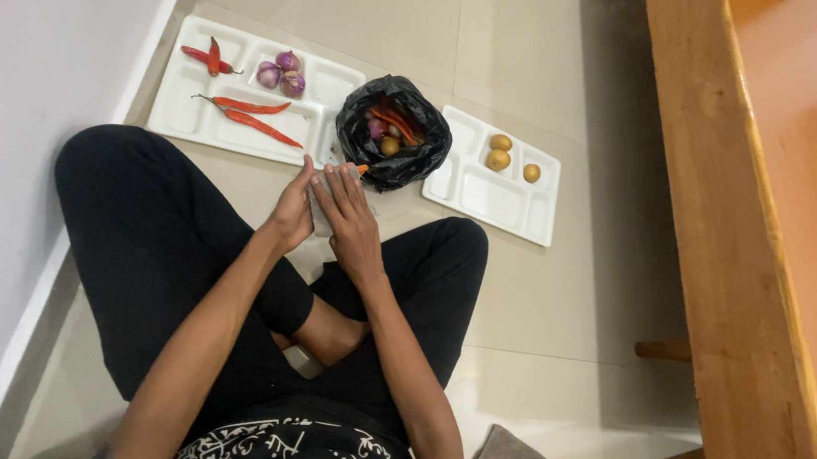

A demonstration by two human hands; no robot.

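A wooden table (776, 245) fills the 3 o'clock side above the tiled floor (521, 300). A person sits cross-legged on the floor in black trousers (157, 245). At 11 o'clock lies a white compartment tray (181, 108) with red chillies (254, 123) and purple shallots (282, 73); at 1 o'clock a second white tray (491, 200) holds small potatoes (501, 154). Between them sits a black bag (393, 133) of mixed vegetables. The left hand (290, 210) and right hand (350, 216) meet just below the bag. An orange-tipped piece (361, 168) pokes out at the right hand's fingers (338, 183), its long axis pointing toward 1 o'clock; what the fingers clasp is hidden.
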